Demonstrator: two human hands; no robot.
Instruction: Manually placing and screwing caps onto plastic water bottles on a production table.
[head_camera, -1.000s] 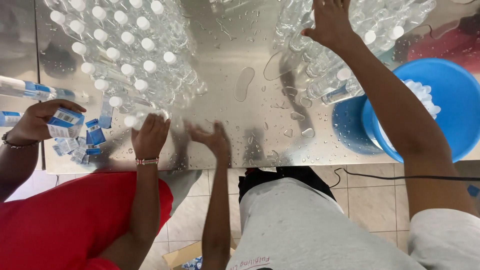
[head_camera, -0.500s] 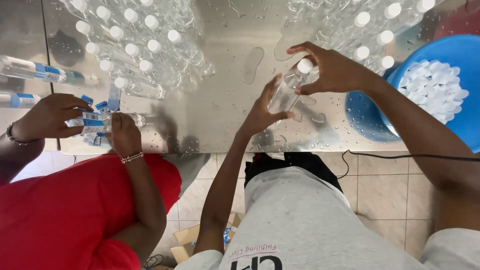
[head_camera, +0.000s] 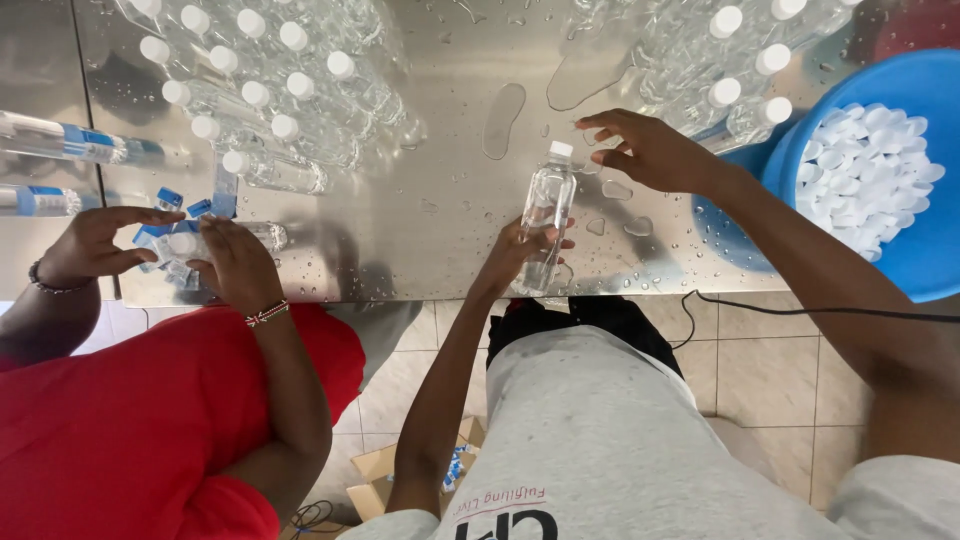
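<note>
Water lay in beads and small puddles across the steel table (head_camera: 450, 230), and the clear plastic bottle (head_camera: 545, 215) with its white cap stood upright near the front edge, just ahead of the person in the grey shirt. The left hand (head_camera: 520, 255) was wrapped around the lower half of that bottle, fingers closed on its body. The right hand (head_camera: 650, 150) hovered just beside the cap, fingers loosely spread and curled, holding nothing and not touching the bottle.

Judged from its look, the bottle was full, so fairly weighty for its size; the thin wall would likely give under a hard squeeze, and the wet surface made a slip probable. The ribbed lower body, where the left hand sat, seemed the soundest place to hold it; the cap offered a second firm point.

Containers: a blue tub (head_camera: 900, 260) at the right held a heap of loose white caps (head_camera: 870, 170). Capped bottles lay massed in two groups, far left (head_camera: 270, 110) and far right (head_camera: 730, 60) on the table.

A co-worker in red (head_camera: 120, 430) at the left had both hands on a bottle with blue labels (head_camera: 170, 235) about it.
</note>
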